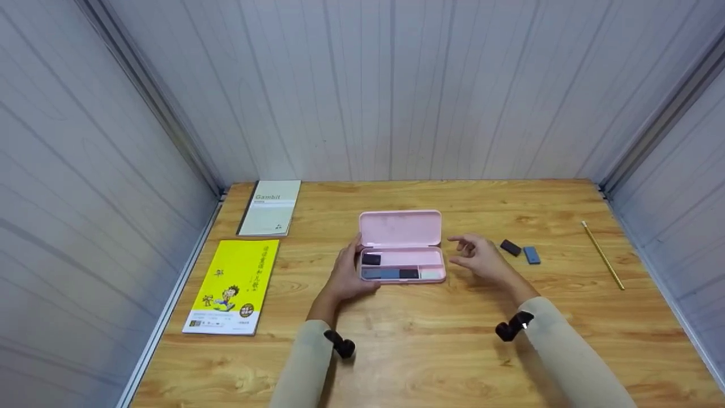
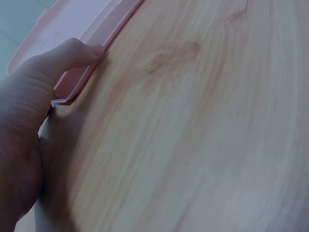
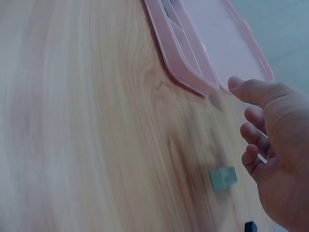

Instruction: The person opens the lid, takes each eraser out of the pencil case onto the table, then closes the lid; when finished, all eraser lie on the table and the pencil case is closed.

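A pink pencil case (image 1: 400, 228) lies open on the table, its lid tipped back. My left hand (image 1: 346, 273) grips its left end, with the thumb along the front edge in the left wrist view. Inside the case are a black block (image 1: 371, 259) in the back compartment, and blue blocks (image 1: 389, 273), another black block (image 1: 409, 273) and a white piece (image 1: 429, 274) along the front. Just off the case's right end, my right hand (image 1: 478, 258) is in the air, holding nothing, its fingers loosely bent. To its right lie a black eraser-like block (image 1: 510, 247) and a blue one (image 1: 532, 255).
A gold pencil (image 1: 602, 255) lies at the right of the wooden table (image 1: 430, 351). On the left are a yellow book (image 1: 235, 283) and, behind it, a pale notebook (image 1: 271, 208). Panel walls stand at the back and both sides.
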### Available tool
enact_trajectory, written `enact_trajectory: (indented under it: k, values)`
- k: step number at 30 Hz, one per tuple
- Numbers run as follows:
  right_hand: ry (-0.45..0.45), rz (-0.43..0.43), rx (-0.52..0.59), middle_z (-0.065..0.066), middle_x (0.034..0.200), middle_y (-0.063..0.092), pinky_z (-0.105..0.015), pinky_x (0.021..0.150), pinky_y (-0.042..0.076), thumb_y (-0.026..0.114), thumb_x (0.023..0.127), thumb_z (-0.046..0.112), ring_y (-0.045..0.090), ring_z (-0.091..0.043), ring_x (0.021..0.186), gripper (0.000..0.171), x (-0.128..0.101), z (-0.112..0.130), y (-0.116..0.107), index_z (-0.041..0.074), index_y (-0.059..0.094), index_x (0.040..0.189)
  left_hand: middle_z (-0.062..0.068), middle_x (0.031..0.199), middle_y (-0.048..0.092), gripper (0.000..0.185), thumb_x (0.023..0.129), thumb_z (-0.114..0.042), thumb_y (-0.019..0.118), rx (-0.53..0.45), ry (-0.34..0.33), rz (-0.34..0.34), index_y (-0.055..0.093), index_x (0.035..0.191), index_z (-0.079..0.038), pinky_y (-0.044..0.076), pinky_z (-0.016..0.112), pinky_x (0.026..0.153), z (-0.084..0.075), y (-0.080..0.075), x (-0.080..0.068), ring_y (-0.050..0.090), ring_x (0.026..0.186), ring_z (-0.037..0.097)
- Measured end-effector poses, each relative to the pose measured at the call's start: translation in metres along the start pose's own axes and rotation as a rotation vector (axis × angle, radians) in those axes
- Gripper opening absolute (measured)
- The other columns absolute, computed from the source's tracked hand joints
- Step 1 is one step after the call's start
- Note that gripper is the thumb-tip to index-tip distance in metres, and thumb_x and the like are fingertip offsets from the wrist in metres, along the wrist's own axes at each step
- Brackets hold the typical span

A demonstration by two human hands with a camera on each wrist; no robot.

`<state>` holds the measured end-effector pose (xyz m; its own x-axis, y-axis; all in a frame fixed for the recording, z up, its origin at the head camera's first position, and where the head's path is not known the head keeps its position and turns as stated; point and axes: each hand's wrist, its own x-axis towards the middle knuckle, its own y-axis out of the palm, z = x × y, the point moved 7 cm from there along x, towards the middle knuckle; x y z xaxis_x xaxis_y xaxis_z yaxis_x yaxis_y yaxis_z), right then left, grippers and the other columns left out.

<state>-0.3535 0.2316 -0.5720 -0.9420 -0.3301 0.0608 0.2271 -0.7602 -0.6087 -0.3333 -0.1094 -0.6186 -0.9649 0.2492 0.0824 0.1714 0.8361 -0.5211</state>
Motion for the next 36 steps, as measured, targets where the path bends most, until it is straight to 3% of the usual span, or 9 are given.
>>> enact_trajectory:
  k: [15, 20, 24, 36]
  values:
    - [-0.072, 0.083, 0.097, -0.026, 0.124, 0.07, -0.019, 0.089, 0.052, 0.082, 0.101, 0.004, 0.065, -0.031, 0.108, 0.047, 0.024, 0.048, 0.047, -0.004, 0.069, 0.145, 0.02, 0.163, 0.057, 0.137, 0.072, -0.029, 0.103, -0.005, -0.005, 0.004, 0.022, 0.18, -0.008, 0.029, 0.062, 0.139, 0.001, -0.001, 0.001, 0.039, 0.161, 0.041]
    - [-0.097, 0.111, 0.114, -0.028, 0.133, 0.073, -0.039, 0.104, 0.062, 0.081, 0.101, 0.005, 0.07, -0.041, 0.121, 0.047, 0.031, 0.064, 0.064, -0.004, 0.068, 0.146, 0.019, 0.161, 0.063, 0.134, 0.071, -0.026, 0.105, 0.001, -0.008, 0.013, 0.027, 0.18, -0.012, 0.031, 0.063, 0.138, -0.001, -0.001, 0.002, 0.042, 0.157, 0.04]
    - [-0.116, 0.146, 0.122, -0.03, 0.139, 0.074, -0.058, 0.111, 0.062, 0.079, 0.102, 0.005, 0.07, -0.047, 0.127, 0.048, 0.036, 0.075, 0.079, -0.005, 0.067, 0.147, 0.018, 0.158, 0.067, 0.134, 0.07, -0.027, 0.107, 0.004, -0.007, 0.011, 0.03, 0.179, -0.013, 0.032, 0.063, 0.138, -0.001, -0.001, 0.002, 0.044, 0.156, 0.039]
    - [-0.151, 0.191, 0.116, -0.029, 0.143, 0.074, -0.062, 0.114, 0.059, 0.078, 0.1, 0.002, 0.071, -0.047, 0.129, 0.049, 0.046, 0.091, 0.116, -0.005, 0.068, 0.147, 0.022, 0.148, 0.07, 0.136, 0.067, -0.025, 0.11, -0.003, 0.042, -0.012, 0.032, 0.177, -0.007, 0.032, 0.063, 0.137, -0.002, -0.002, 0.003, 0.045, 0.156, 0.042]
